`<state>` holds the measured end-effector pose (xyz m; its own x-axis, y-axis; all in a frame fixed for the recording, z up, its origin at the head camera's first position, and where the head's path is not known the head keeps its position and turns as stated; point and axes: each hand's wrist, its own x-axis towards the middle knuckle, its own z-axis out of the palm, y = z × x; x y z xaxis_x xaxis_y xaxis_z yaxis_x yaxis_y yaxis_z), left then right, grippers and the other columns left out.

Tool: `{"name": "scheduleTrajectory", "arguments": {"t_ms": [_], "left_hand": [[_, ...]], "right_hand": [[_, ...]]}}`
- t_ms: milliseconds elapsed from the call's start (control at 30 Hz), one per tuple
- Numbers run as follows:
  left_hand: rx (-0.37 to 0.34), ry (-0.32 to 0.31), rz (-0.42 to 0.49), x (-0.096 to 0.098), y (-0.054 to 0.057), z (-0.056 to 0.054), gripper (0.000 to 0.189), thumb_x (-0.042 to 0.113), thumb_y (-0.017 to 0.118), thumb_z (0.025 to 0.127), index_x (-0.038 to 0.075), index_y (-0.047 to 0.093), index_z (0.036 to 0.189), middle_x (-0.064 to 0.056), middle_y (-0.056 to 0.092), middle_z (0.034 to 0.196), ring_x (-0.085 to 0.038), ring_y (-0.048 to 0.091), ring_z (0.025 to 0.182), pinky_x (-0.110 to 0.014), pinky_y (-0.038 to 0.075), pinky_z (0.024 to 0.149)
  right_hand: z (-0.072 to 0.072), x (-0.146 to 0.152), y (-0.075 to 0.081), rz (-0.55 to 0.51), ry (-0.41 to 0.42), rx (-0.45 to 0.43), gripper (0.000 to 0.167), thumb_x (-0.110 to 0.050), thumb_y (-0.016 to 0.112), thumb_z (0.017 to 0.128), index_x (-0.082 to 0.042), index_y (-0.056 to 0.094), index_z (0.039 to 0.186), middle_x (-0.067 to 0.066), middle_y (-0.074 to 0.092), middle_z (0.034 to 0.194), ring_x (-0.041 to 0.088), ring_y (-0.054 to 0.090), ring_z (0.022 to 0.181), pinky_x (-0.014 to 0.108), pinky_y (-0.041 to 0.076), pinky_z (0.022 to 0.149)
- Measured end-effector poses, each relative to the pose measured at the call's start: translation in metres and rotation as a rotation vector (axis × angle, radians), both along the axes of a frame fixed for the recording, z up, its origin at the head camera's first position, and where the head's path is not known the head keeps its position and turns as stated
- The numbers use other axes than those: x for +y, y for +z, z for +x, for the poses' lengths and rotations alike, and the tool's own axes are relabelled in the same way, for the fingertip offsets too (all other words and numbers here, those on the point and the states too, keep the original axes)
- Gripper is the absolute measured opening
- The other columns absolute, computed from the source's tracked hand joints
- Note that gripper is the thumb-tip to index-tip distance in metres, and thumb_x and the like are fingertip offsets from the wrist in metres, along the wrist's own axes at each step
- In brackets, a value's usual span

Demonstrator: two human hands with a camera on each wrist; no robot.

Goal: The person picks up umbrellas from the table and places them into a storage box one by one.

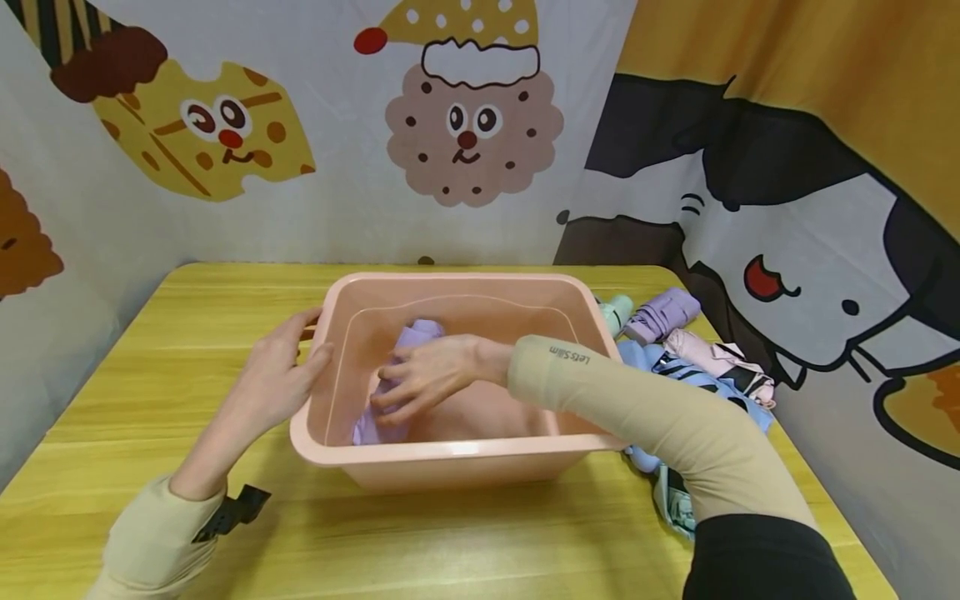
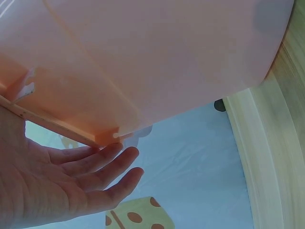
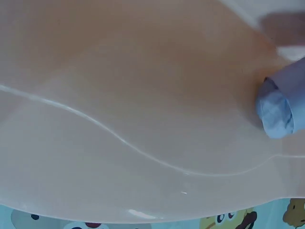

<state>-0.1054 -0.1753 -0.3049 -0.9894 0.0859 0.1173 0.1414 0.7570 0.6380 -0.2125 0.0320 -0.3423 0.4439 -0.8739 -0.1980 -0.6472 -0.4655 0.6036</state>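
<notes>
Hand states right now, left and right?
Left hand: open, fingers relaxed, touching the pink bin at its rim.
Right hand: fingers over the purple roll; whether it's gripped can't be told.

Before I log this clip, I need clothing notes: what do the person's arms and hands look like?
Both hands, left and right, are bare. Each arm wears a beige sleeve, left and right. The right one has dark lettering near the wrist and meets a black sleeve. A black strap circles the left one.
</notes>
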Motion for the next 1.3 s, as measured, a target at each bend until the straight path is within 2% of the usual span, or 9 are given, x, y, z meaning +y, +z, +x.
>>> {"name": "scheduleTrajectory", "arguments": {"t_ms": [133,267,400,567,700,833,1000,1133,1300], "left_hand": [[0.004,-0.002,0.002,0.000,0.000,0.000,0.056,0.023,0.045,0.098,-0.008,0.032,0.143,-0.034,0.044,0.137,-0.051,0.046,0.122,-0.065,0.044,0.093],[0.003,-0.007,0.006,0.000,0.000,0.000,0.056,0.024,0.045,0.099,-0.008,0.032,0.143,-0.034,0.044,0.137,-0.051,0.046,0.122,-0.065,0.044,0.093],[0.006,-0.012,0.008,-0.001,-0.001,0.000,0.056,0.023,0.045,0.099,-0.008,0.031,0.142,-0.035,0.044,0.137,-0.051,0.046,0.121,-0.064,0.045,0.092],[0.016,-0.014,0.006,-0.002,-0.002,0.001,0.055,0.022,0.045,0.098,-0.009,0.032,0.142,-0.035,0.044,0.136,-0.051,0.046,0.121,-0.064,0.044,0.093],[0.023,-0.015,0.010,-0.001,-0.003,0.001,0.055,0.022,0.044,0.098,-0.009,0.032,0.142,-0.035,0.044,0.136,-0.051,0.047,0.121,-0.064,0.044,0.093],[0.033,-0.018,0.015,-0.001,-0.003,0.001,0.054,0.022,0.044,0.098,-0.009,0.033,0.141,-0.035,0.045,0.135,-0.051,0.047,0.121,-0.064,0.044,0.092],[0.031,-0.017,0.024,-0.001,-0.004,0.000,0.053,0.022,0.044,0.098,-0.009,0.034,0.141,-0.034,0.045,0.136,-0.051,0.047,0.121,-0.063,0.044,0.093],[0.032,-0.018,0.034,-0.002,-0.005,-0.001,0.053,0.021,0.044,0.098,-0.009,0.033,0.141,-0.034,0.044,0.137,-0.050,0.046,0.122,-0.063,0.043,0.094],[0.042,-0.018,0.033,-0.002,-0.005,-0.002,0.053,0.021,0.044,0.098,-0.009,0.034,0.141,-0.034,0.044,0.137,-0.050,0.047,0.121,-0.063,0.043,0.093]], "right_hand": [[-0.001,0.001,0.006,0.002,-0.007,-0.021,0.034,-0.019,0.029,0.102,-0.021,0.052,0.127,-0.001,0.059,0.123,0.022,0.059,0.101,0.037,0.051,0.078],[-0.001,0.003,0.013,-0.036,-0.054,-0.055,0.032,-0.022,0.030,0.102,-0.021,0.058,0.118,-0.001,0.060,0.114,0.019,0.060,0.096,0.034,0.049,0.074],[-0.002,0.010,0.023,-0.080,-0.112,-0.054,0.030,-0.018,0.032,0.102,-0.021,0.061,0.110,-0.002,0.061,0.110,0.017,0.060,0.091,0.032,0.048,0.071],[-0.004,0.021,0.050,-0.141,-0.196,-0.013,0.023,-0.015,0.040,0.099,-0.019,0.060,0.108,-0.002,0.062,0.107,0.017,0.060,0.090,0.030,0.049,0.071],[-0.011,0.033,0.076,-0.281,-0.248,-0.007,0.016,-0.011,0.046,0.095,-0.015,0.060,0.102,0.000,0.060,0.103,0.018,0.059,0.087,0.029,0.048,0.068],[-0.016,0.052,0.101,-0.423,-0.360,-0.053,0.019,-0.002,0.043,0.093,-0.012,0.060,0.097,0.005,0.059,0.099,0.022,0.057,0.084,0.032,0.046,0.064],[-0.022,0.082,0.122,-0.532,-0.568,-0.147,0.022,0.000,0.044,0.091,-0.009,0.062,0.100,0.009,0.062,0.109,0.026,0.059,0.092,0.036,0.050,0.072],[-0.032,0.111,0.126,-0.652,-0.687,-0.240,0.023,-0.002,0.045,0.092,-0.008,0.064,0.104,0.011,0.063,0.111,0.027,0.061,0.092,0.039,0.052,0.073],[-0.049,0.151,0.112,-0.753,-0.789,-0.379,0.024,-0.002,0.044,0.093,-0.005,0.065,0.105,0.013,0.063,0.107,0.029,0.060,0.087,0.041,0.049,0.069]]}}
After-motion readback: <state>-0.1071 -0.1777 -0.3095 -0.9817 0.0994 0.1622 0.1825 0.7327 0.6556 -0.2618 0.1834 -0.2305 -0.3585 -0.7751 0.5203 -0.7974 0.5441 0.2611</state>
